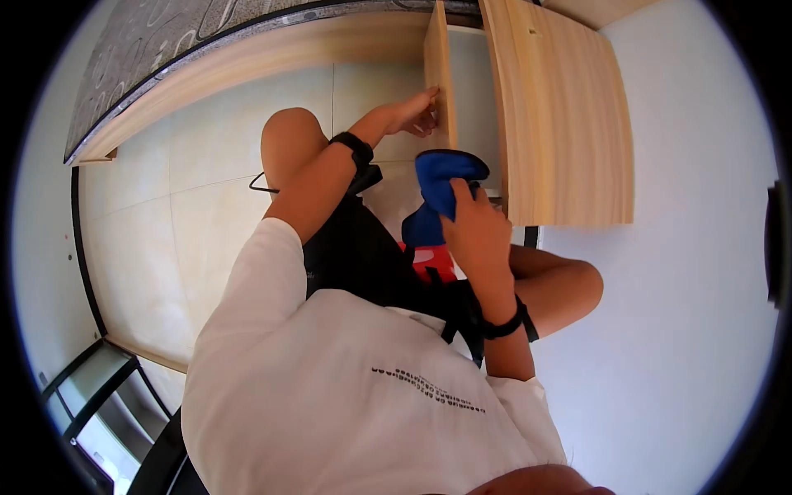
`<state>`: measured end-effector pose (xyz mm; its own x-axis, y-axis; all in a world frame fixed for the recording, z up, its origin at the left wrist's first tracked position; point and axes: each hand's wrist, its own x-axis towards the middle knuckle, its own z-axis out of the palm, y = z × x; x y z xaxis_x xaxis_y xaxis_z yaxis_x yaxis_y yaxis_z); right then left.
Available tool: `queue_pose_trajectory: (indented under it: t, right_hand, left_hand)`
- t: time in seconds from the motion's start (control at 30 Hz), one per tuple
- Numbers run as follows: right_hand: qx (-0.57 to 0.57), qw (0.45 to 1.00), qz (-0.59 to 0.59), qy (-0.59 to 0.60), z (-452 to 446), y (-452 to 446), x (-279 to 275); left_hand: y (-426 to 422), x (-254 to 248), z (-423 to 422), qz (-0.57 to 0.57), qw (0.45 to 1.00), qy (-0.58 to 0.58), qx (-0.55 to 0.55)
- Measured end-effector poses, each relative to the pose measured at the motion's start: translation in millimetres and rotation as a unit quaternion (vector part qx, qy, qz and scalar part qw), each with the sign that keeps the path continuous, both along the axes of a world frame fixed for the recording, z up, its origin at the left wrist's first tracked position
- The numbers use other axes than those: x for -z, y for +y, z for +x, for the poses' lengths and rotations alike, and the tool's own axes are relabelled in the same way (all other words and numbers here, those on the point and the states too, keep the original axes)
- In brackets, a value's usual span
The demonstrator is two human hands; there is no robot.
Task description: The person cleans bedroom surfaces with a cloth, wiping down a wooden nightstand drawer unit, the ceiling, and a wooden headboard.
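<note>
My left hand (412, 114) reaches to the outer face of a pulled-out wooden drawer (440, 70). Its fingertips touch the drawer front, with the fingers bent and somewhat apart. Whether a knob lies under them is not visible. In my right hand (481, 227) is a soft blue fabric item (437, 177) with a dark edge, gripped near its middle. It is beside the near end of the drawer, over my lap. A second blue part (423, 227) shows below it; I cannot tell whether the two are joined.
The drawer belongs to a light wood cabinet (565, 124) at the right, by a white wall (693, 272). A bed with a wooden side rail (272, 70) runs along the back. Something red and white (433, 262) lies near my lap. Pale tiles (206, 173) cover the floor.
</note>
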<state>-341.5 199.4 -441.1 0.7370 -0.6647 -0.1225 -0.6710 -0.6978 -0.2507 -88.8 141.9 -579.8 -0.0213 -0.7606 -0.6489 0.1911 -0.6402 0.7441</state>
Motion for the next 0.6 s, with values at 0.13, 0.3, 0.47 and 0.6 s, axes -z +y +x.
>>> queue_pose_trajectory:
  t: [0.13, 0.3, 0.47, 0.6]
  right_hand:
    - [0.076, 0.988, 0.088, -0.101, -53, 2, -33]
    - [0.120, 0.949, -0.151, -0.249, -147, -23, -39]
    - [0.369, 0.806, -0.200, -0.419, -181, -74, -5]
    - [0.269, 0.903, -0.160, -0.295, -212, -121, 98]
  left_hand:
    - [-16, -1, -14, -0.024, 1.000, 0.017, 0.000]
    - [-45, 6, -38, -0.019, 0.999, 0.050, -0.003]
    - [-65, 3, -65, -0.034, 0.998, 0.052, -0.004]
    - [-81, 28, -55, -0.055, 0.995, -0.031, 0.076]
